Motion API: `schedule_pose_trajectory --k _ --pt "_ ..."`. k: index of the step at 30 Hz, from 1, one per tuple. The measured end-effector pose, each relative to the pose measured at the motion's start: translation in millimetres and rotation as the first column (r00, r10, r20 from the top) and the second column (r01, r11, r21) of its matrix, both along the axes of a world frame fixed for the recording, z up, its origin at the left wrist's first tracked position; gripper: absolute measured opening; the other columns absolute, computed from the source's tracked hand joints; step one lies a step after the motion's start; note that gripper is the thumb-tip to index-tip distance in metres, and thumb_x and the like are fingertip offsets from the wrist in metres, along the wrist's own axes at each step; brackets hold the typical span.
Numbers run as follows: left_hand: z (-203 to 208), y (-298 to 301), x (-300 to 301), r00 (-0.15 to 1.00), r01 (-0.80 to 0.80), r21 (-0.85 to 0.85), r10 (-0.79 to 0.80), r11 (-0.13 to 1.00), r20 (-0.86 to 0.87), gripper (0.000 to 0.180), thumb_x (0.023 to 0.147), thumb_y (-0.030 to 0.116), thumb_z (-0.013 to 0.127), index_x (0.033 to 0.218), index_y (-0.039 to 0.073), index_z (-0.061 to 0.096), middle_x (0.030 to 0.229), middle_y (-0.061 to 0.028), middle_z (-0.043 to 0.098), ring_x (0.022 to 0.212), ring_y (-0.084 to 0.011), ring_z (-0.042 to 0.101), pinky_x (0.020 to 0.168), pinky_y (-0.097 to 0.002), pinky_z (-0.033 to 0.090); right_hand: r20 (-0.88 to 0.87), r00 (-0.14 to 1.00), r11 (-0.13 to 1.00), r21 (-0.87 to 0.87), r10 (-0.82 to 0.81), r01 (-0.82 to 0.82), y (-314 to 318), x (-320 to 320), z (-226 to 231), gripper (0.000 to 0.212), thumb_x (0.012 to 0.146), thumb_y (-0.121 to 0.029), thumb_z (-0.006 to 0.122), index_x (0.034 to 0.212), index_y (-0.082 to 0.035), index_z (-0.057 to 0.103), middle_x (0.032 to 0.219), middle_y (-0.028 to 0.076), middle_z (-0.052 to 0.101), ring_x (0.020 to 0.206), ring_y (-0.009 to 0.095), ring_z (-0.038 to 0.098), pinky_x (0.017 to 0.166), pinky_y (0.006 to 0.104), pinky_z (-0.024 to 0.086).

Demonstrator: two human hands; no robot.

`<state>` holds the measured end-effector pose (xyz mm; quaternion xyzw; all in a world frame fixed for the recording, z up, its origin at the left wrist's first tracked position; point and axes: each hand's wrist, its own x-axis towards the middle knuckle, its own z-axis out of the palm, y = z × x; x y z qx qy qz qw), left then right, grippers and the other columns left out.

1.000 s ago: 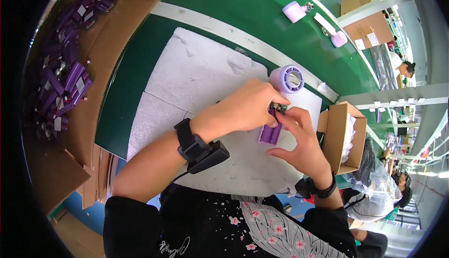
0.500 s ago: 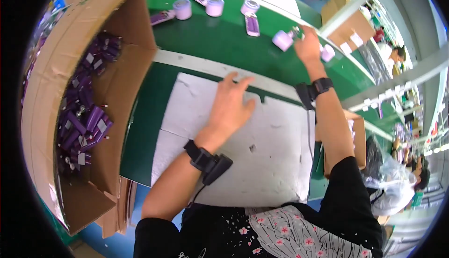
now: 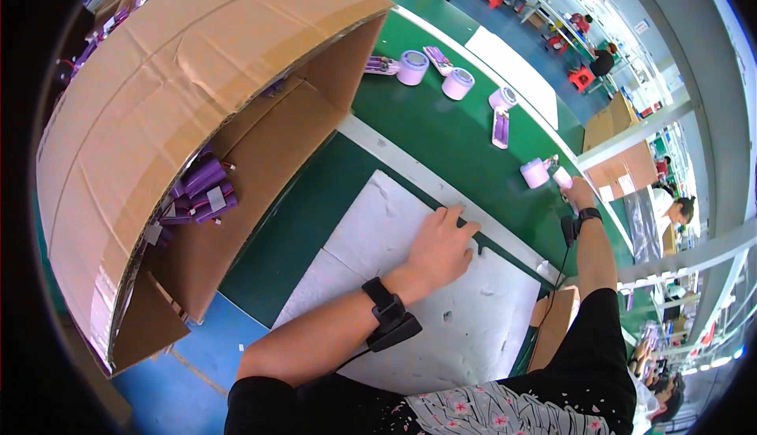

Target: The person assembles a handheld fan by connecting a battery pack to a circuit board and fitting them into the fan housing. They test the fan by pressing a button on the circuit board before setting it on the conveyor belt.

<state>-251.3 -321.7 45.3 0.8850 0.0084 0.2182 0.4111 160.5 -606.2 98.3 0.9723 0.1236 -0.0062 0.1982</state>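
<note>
My left hand (image 3: 441,250) is over the white foam sheet (image 3: 371,230), near its far edge. Its fingers are loosely bent and apart, with nothing in them. Farther right, my right arm stretches out over the green bench, and my right hand (image 3: 581,193) is closed at a small lilac piece (image 3: 562,177); its fingertips are partly hidden. Just left of that piece, a lilac cup-shaped part (image 3: 535,173) lies beside a small metallic component (image 3: 552,160). More lilac round parts (image 3: 458,84) with purple-filled long casings (image 3: 501,129) are spread along the far strip.
At left a large cardboard box (image 3: 189,64) lies with its opening toward me, holding purple battery cells (image 3: 206,186) with wires and white labels. A pale rail (image 3: 418,163) crosses the bench. Another carton (image 3: 554,328) stands near my right arm. Grey posts and seated people are beyond.
The view has swung, so the bench parts appear lower and farther right. My right hand has come against a lilac piece. My left hand stays over the foam, fingers less spread.
</note>
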Motion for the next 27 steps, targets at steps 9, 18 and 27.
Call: schedule_pose_trajectory --k 9,18,27 --pt "0 1 -1 0.998 0.038 0.014 -0.037 0.999 -0.046 0.039 0.078 0.015 0.072 0.116 0.012 0.066 0.127 -0.0168 0.055 0.118 -0.0352 0.05 0.103 -0.0434 0.04 0.006 0.991 0.986 0.103 0.133 -0.133 -14 28 -27 0.046 0.094 -0.037 0.044 0.107 0.001 0.066 0.12 0.028 0.061 0.109 0.043 0.06 0.092 0.0509 0.05" --pt "2 4 -7 0.993 0.067 0.031 -0.063 0.997 -0.103 0.037 0.078 0.015 0.073 0.114 0.012 0.067 0.126 -0.0154 0.057 0.119 -0.034 0.05 0.104 -0.0434 0.039 -0.301 0.949 0.955 0.242 -0.093 0.171 15 -19 -9 0.049 0.093 -0.044 0.053 0.11 -0.001 0.067 0.109 0.024 0.067 0.098 0.037 0.066 0.083 0.0474 0.051" --pt "10 -3 -2 0.993 0.107 0.032 -0.105 0.994 -0.059 0.034 0.078 0.014 0.073 0.112 0.012 0.069 0.123 -0.0147 0.058 0.116 -0.0334 0.051 0.103 -0.0428 0.04 -0.324 0.944 0.631 0.721 -0.056 0.285 -28 44 -13 0.052 0.086 -0.045 0.068 0.106 0.003 0.068 0.1 0.018 0.069 0.093 0.03 0.067 0.081 0.0441 0.052"
